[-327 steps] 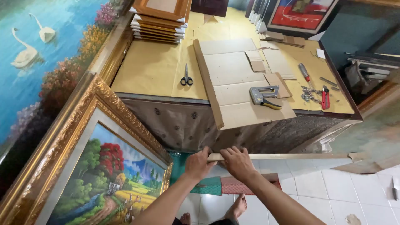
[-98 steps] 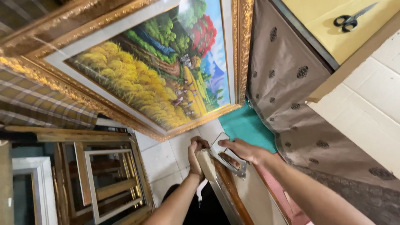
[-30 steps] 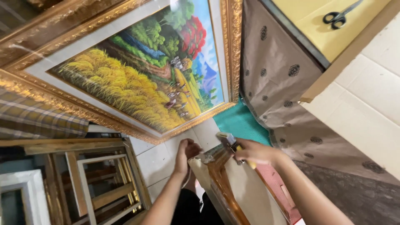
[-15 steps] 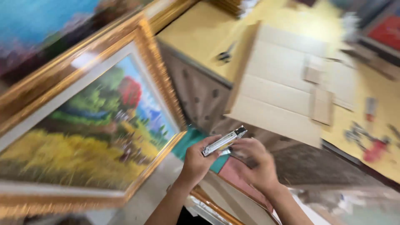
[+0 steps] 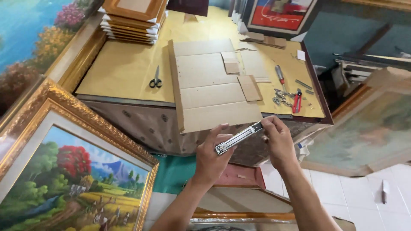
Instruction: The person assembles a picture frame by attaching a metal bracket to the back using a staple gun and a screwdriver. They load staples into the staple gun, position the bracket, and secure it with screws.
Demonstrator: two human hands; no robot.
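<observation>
Stapler: long silver metal stapler held near me, before the table's front edge.
Left hand: my fingers pinch its near-left end.
Right hand: my fingertips pinch its far-right end.
Table: yellow-topped table carries flat brown cardboard.

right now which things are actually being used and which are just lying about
In hand:
- long silver metal stapler magazine, held at its ends by the left hand and right hand

Lying about on the yellow-topped table:
- black-handled scissors
- flat brown cardboard sheet
- red-handled screwdriver
- stack of wooden picture frames

Beside the table:
- gold-framed landscape painting
</observation>
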